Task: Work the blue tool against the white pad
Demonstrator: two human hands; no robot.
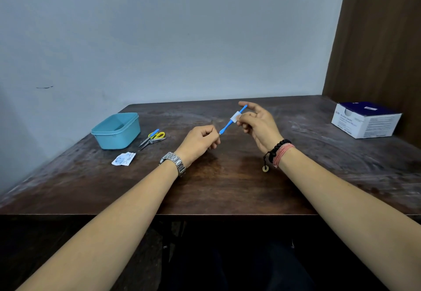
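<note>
Both hands up over the counter (227,188): left hand (198,142) pinches a blue stick (225,126), right hand (257,122) pinches a white pad (235,116) around it.

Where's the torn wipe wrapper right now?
In the head view, the torn wrapper lies on the table, left of the left hand, just in front of the teal tub and scissors.
</note>
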